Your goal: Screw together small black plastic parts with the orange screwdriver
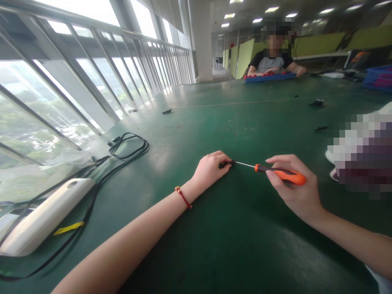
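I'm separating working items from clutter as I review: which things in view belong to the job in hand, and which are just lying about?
In use:
Screwdriver, in the right hand, pointing at the small black part
Small black part, in the left hand

Apparently lying about:
Black cable
Long white case
Yellow strip
Black bits farther off
Blue basket

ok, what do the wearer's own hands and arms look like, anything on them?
Left hand and right hand are ungloved, forearms bare. Left wrist has a thin red bracelet with gold-coloured beads. Nothing visible on the right wrist. Pale fabric shows by the right arm, possibly a sleeve.
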A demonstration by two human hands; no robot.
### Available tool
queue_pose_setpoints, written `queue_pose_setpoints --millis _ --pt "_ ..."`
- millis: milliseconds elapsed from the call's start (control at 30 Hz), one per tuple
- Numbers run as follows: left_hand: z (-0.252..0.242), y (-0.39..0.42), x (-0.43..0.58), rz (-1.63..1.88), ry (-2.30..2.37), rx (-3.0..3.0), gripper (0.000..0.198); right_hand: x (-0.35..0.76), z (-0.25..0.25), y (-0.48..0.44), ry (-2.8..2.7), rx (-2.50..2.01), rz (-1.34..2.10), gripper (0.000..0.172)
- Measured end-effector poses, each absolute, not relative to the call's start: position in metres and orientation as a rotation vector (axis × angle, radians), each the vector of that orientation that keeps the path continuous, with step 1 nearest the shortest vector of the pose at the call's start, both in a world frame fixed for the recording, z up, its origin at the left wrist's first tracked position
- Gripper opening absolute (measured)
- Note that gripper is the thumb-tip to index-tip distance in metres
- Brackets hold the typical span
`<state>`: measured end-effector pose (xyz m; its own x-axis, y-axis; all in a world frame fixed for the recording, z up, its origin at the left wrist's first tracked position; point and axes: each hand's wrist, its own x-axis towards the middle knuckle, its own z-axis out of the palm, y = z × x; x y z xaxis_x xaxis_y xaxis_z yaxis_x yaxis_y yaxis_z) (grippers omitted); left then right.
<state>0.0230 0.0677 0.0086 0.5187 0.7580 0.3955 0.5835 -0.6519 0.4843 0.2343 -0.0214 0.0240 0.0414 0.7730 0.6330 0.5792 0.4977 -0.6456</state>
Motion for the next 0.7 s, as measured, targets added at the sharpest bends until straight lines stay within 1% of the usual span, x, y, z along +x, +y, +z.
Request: queue_pose_setpoints --millis 67,100,200,233,333,367,433,467,567,700 --pt "0.0080 0.0678 0.0231 0.869 1.126 2.477 0.015 0.2339 0.0246 -0.0221 -1.609 -1.134 0.270 0.027" --pt "0.0076 0.0679 0.0231 0.876 1.122 2.480 0.015 0.2337 0.0249 -0.0227 -1.621 -1.134 0.299 0.027" --pt "0.0068 0.0680 0.0232 0.886 1.097 2.493 0.014 0.2334 0.0254 -0.0242 -1.675 -1.181 0.310 0.009" --pt "0.0067 0.0680 0.0232 0.888 1.091 2.497 0.014 0.2335 0.0252 -0.0243 -1.676 -1.183 0.296 0.007" --pt "0.0070 0.0674 0.0232 0.883 1.089 2.502 0.013 0.2346 0.0226 -0.0227 -1.662 -1.148 0.300 0.017" --pt "0.0072 0.0672 0.0232 0.883 1.092 2.503 0.013 0.2355 0.0215 -0.0218 -1.676 -1.147 0.309 0.016" --pt "0.0080 0.0665 0.0232 0.883 1.099 2.505 0.012 0.2376 0.0201 -0.0202 -1.718 -1.173 0.310 0.007" --pt "0.0084 0.0662 0.0232 0.884 1.106 2.507 0.012 0.2386 0.0199 -0.0198 -1.740 -1.190 0.298 0.006" --pt "0.0097 0.0650 0.0236 0.871 1.152 2.519 0.011 0.2397 0.0222 -0.0211 -1.784 -1.171 0.240 0.016" --pt "0.0105 0.0641 0.0249 0.826 1.241 2.542 0.008 0.2375 0.0268 -0.0254 -1.817 -1.016 0.134 0.017"
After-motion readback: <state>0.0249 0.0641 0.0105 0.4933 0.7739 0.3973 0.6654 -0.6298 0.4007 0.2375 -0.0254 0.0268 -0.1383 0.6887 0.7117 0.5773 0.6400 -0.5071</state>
